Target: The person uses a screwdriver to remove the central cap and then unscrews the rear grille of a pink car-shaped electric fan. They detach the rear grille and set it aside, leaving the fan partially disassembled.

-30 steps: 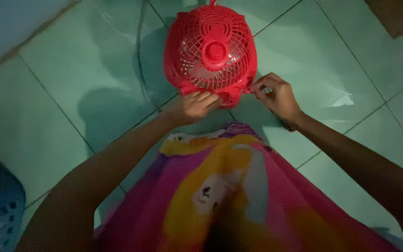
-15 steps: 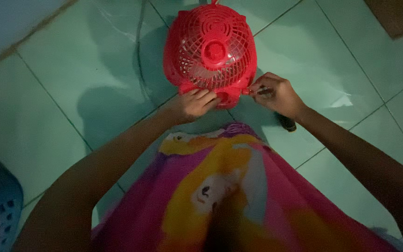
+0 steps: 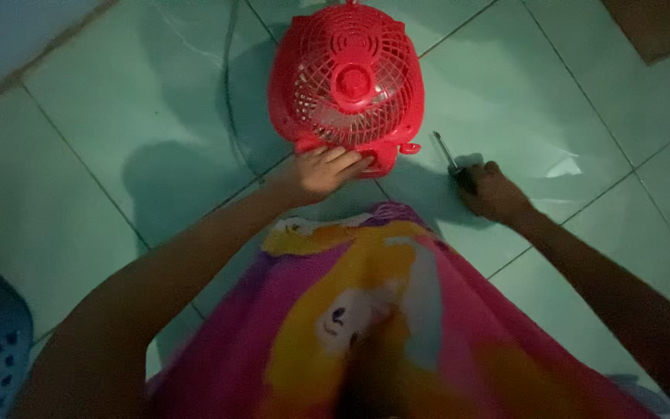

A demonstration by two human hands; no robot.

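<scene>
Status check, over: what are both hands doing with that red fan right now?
Left hand pressed on red fan base. Right hand gripping screwdriver on tiled floor, beside fan. Nothing in the way.

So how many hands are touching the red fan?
1. The left hand rests on the lower edge of the red fan. The right hand is apart from it, gripping a screwdriver on the floor.
</scene>
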